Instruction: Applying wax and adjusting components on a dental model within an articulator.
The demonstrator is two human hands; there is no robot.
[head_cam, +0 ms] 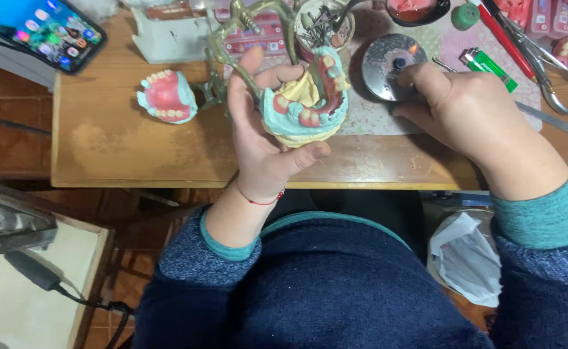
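Observation:
My left hand (258,139) holds a dental model (306,100) upright above the table's front edge: a teal and cream plaster cast with pink wax gums and white teeth. My right hand (462,110) rests on the table to the right, fingers curled around a thin metal instrument (542,117). Its tip end is hidden under the fingers, next to a small round metal burner (390,64) with a tiny flame. A second teal cast with pink gums and teeth (166,97) lies on the wooden table (116,148) to the left.
A brass articulator frame (232,39) stands behind the held model. A cup of metal tools (323,26), a green lighter (487,68), pliers (542,64) and a red pen (500,35) lie at the back right. A phone (42,29) sits at the far left. A white bag (468,258) hangs below the table.

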